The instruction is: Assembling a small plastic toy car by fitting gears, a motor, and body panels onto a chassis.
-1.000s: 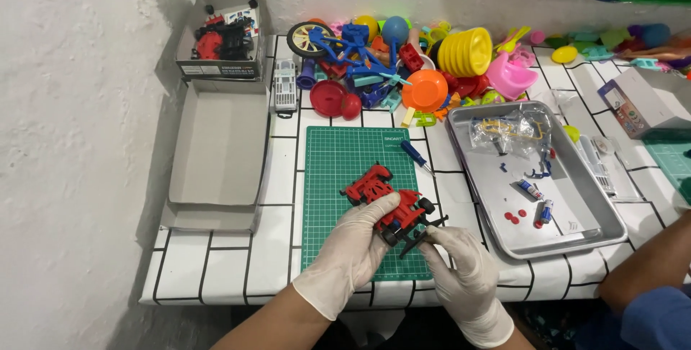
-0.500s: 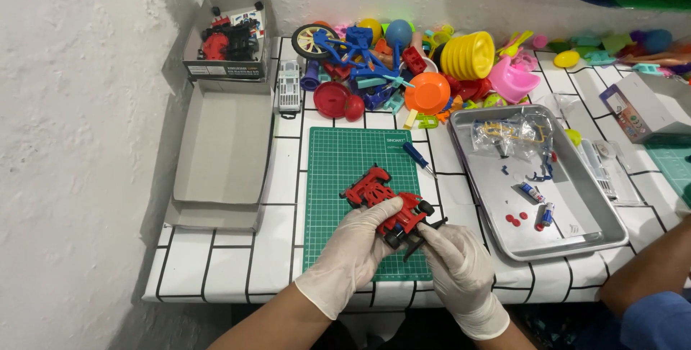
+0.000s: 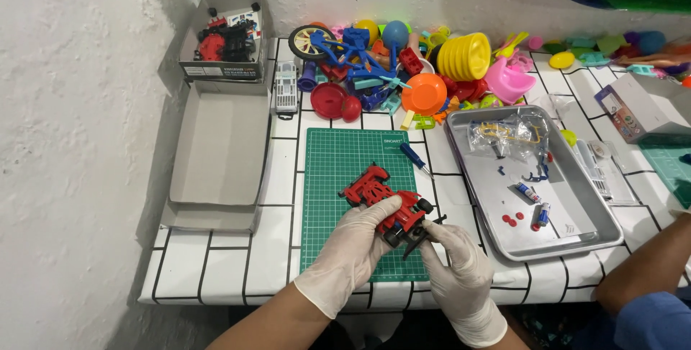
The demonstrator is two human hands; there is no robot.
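A red and black toy car [image 3: 385,202] lies tilted over the green cutting mat [image 3: 345,170]. My left hand [image 3: 353,253], in a white glove, grips the car's body from the near side. My right hand [image 3: 453,271], also gloved, holds the car's black front end between fingers and thumb. A small blue-handled screwdriver [image 3: 415,158] lies on the mat's right edge, apart from both hands.
A metal tray [image 3: 576,228] at the right holds small parts, batteries and a plastic bag. A pile of colourful plastic toys [image 3: 403,69] sits at the back. An open cardboard box [image 3: 219,148] with toy parts is at the left. Another person's arm [image 3: 648,278] is at the lower right.
Both hands and the toy car stay in nearly the same place; the car has turned only slightly in my grip.
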